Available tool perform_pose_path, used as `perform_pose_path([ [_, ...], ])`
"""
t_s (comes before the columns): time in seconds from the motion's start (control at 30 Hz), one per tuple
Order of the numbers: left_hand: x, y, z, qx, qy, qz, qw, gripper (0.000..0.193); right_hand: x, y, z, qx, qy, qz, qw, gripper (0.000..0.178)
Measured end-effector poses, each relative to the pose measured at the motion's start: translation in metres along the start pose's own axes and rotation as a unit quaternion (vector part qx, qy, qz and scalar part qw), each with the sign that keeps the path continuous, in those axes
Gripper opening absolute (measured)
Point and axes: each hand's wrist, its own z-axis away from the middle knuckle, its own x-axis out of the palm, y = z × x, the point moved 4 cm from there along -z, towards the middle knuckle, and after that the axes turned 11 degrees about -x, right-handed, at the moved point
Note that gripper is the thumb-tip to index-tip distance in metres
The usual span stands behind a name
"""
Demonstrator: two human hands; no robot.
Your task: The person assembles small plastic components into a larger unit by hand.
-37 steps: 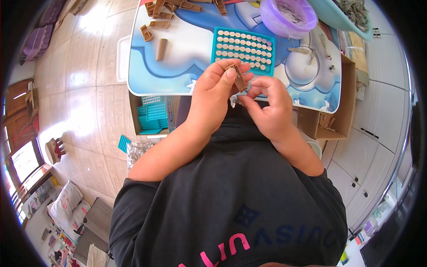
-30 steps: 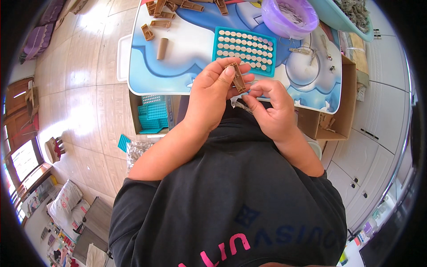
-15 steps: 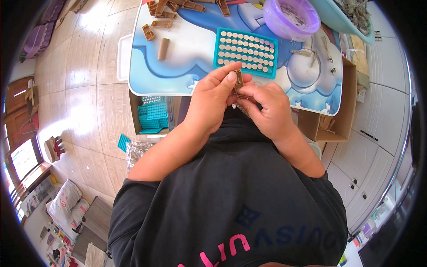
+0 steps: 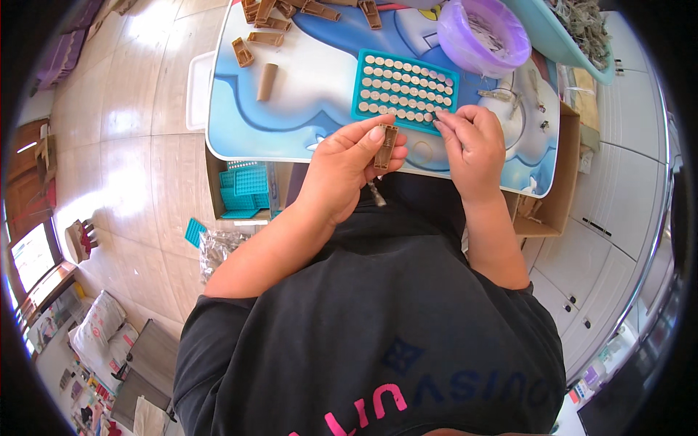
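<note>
My left hand is closed around a narrow brown plastic casing, its hollow side facing up, above the table's near edge. A thin greyish strand hangs just under that hand. At the near right corner of a teal tray, my right hand has its thumb and forefinger pinched beside the last round discs. Whether a disc is between those fingertips I cannot make out. Rows of pale, coin-like discs fill the tray.
Several brown casings and a brown cylinder lie on the table's left. A purple lined bowl and a pale green basin of grey strands stand at back right. Teal trays sit in a box below.
My right hand has left the brown casing and moved forward and right to the tray's corner. The casing has stayed in my left hand.
</note>
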Motion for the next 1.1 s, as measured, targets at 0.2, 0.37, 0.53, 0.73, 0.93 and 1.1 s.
perform_pose_path([
  [0.2,0.0,-0.001,-0.002,-0.002,0.007,0.004,1.0,0.033,0.0,-0.009,0.001,-0.003,0.017,-0.04,0.999,0.014],
  [0.37,-0.002,-0.005,-0.005,0.004,-0.005,0.004,1.0,0.031,0.01,-0.035,-0.009,-0.029,0.04,-0.126,0.991,0.016],
  [0.53,-0.003,-0.006,-0.007,0.01,0.0,-0.001,1.0,0.029,0.017,-0.038,-0.009,-0.062,0.017,-0.11,0.992,0.017],
  [0.73,0.001,-0.003,-0.004,0.002,-0.007,0.01,1.0,0.031,0.006,-0.014,-0.003,0.0,0.048,-0.076,0.996,0.014],
  [0.93,0.001,-0.003,-0.005,-0.008,0.001,0.01,1.0,0.031,0.008,0.0,0.0,0.002,0.029,-0.031,0.999,0.017],
  [1.1,0.002,-0.003,-0.004,-0.007,0.0,0.013,1.0,0.031,0.009,0.001,-0.002,0.004,0.051,-0.031,0.998,0.019],
])
